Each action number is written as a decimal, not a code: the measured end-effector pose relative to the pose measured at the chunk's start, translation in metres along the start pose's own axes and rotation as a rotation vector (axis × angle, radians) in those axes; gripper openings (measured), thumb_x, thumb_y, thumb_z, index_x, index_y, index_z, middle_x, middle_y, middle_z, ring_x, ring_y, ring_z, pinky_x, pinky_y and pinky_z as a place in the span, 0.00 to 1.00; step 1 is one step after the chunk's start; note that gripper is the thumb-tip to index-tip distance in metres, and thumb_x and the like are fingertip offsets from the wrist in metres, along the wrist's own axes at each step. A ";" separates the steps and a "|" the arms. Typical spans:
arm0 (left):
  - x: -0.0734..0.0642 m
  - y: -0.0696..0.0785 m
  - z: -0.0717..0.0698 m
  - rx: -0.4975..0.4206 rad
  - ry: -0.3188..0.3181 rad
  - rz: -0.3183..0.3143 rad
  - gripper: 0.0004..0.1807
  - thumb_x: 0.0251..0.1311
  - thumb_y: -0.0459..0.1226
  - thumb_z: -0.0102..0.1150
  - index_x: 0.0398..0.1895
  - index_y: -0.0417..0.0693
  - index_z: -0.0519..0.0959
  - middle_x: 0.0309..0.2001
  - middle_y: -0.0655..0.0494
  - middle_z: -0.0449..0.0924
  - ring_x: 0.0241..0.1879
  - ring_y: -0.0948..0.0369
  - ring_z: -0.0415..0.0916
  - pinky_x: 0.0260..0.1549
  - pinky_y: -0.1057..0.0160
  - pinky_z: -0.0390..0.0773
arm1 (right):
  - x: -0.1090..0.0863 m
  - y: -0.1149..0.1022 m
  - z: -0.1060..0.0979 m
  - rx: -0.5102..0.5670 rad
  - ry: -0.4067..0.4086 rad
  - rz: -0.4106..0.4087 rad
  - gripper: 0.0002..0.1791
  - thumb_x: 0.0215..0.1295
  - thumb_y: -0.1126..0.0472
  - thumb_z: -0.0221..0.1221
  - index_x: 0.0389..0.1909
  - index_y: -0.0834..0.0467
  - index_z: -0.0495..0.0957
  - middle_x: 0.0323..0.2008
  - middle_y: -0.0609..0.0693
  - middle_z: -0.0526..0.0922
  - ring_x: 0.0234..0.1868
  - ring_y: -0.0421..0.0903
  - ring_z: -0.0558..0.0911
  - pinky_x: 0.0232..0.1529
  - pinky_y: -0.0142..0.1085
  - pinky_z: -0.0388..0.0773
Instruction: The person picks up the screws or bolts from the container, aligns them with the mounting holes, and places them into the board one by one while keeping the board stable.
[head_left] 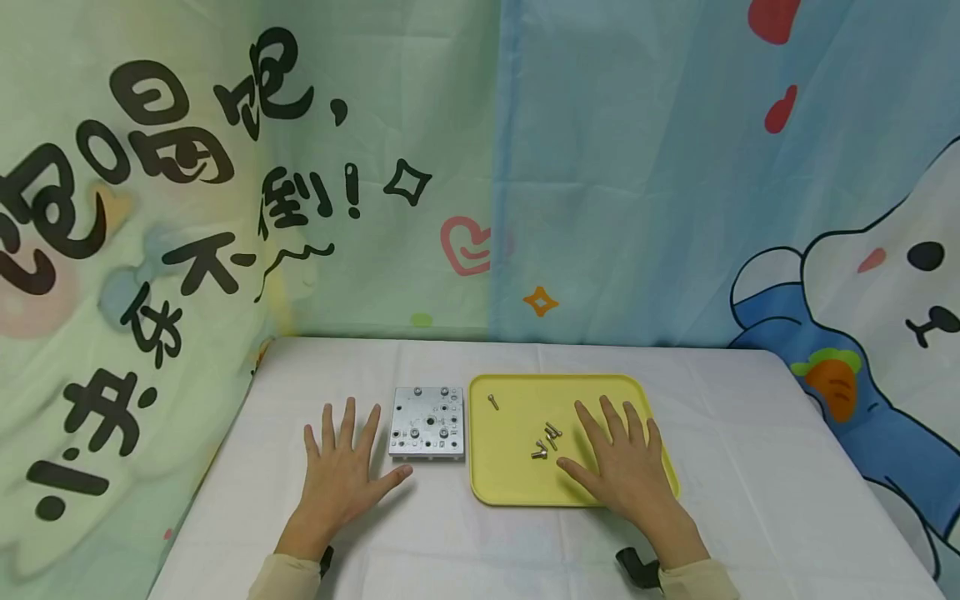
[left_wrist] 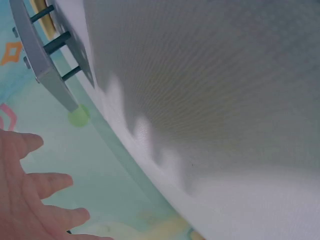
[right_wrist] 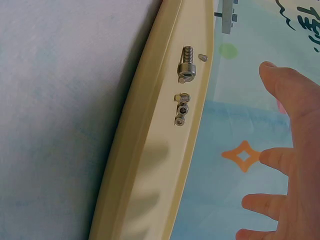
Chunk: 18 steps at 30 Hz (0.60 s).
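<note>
My left hand (head_left: 341, 471) is spread with straight fingers over the white cloth, left of a square silver metal plate (head_left: 427, 423). The plate has several holes and screws, and in the left wrist view dark legs (left_wrist: 57, 43) show under it. My right hand (head_left: 626, 467) spreads its fingers above the right part of a yellow tray (head_left: 517, 483), holding nothing. In the tray lie several loose socket-head screws (head_left: 551, 433), left of the right thumb, and a single screw (head_left: 492, 402) near the far left corner. The right wrist view shows the screws (right_wrist: 187, 70) from low down, apart from the hand.
A white cloth covers the table (head_left: 750, 467). Behind it hangs a printed curtain (head_left: 600, 167) with dark lettering and a cartoon bear (head_left: 885, 275) on the right. Each wrist wears a dark band, and a black piece (head_left: 637, 568) juts out beside the right one.
</note>
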<state>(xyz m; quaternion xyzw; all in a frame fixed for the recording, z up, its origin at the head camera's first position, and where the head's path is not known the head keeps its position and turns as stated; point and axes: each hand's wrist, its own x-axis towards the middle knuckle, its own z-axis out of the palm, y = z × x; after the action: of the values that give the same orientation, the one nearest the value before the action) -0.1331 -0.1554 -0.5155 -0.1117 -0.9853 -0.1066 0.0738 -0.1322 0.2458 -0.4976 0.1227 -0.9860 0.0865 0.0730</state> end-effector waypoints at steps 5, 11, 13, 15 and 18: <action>0.000 0.001 -0.001 -0.002 -0.005 -0.002 0.56 0.55 0.74 0.51 0.78 0.49 0.58 0.76 0.34 0.49 0.73 0.30 0.41 0.62 0.23 0.43 | -0.001 -0.001 0.001 0.008 0.016 -0.005 0.46 0.64 0.31 0.58 0.76 0.52 0.60 0.73 0.66 0.58 0.72 0.71 0.52 0.65 0.71 0.45; 0.000 0.000 0.000 -0.013 -0.013 -0.005 0.56 0.55 0.74 0.51 0.78 0.48 0.58 0.76 0.34 0.50 0.73 0.31 0.42 0.64 0.25 0.44 | -0.002 -0.002 0.000 0.010 0.005 -0.007 0.46 0.65 0.32 0.58 0.76 0.52 0.60 0.72 0.66 0.59 0.72 0.71 0.53 0.65 0.71 0.46; 0.001 0.000 0.000 -0.020 -0.010 -0.002 0.56 0.55 0.74 0.51 0.78 0.48 0.58 0.76 0.33 0.51 0.73 0.31 0.43 0.64 0.26 0.46 | -0.002 -0.001 -0.001 0.015 0.001 -0.007 0.45 0.66 0.33 0.58 0.76 0.53 0.60 0.72 0.66 0.59 0.72 0.71 0.53 0.65 0.71 0.46; 0.001 0.000 0.001 -0.033 -0.004 0.005 0.56 0.55 0.74 0.52 0.78 0.48 0.58 0.75 0.33 0.51 0.73 0.31 0.44 0.65 0.27 0.47 | -0.001 -0.001 -0.001 0.017 0.002 -0.009 0.44 0.66 0.34 0.58 0.76 0.53 0.60 0.72 0.67 0.59 0.71 0.70 0.54 0.65 0.71 0.46; 0.003 -0.001 0.002 -0.053 0.006 0.017 0.55 0.56 0.73 0.53 0.78 0.48 0.58 0.75 0.33 0.52 0.73 0.31 0.45 0.65 0.28 0.49 | 0.000 -0.001 -0.001 0.026 0.008 -0.017 0.43 0.66 0.35 0.59 0.75 0.54 0.61 0.71 0.67 0.60 0.71 0.71 0.55 0.64 0.71 0.47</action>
<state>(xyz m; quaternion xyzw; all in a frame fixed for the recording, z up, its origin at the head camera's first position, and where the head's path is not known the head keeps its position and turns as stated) -0.1367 -0.1551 -0.5171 -0.1219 -0.9808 -0.1325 0.0744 -0.1321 0.2451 -0.4967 0.1318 -0.9834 0.0991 0.0759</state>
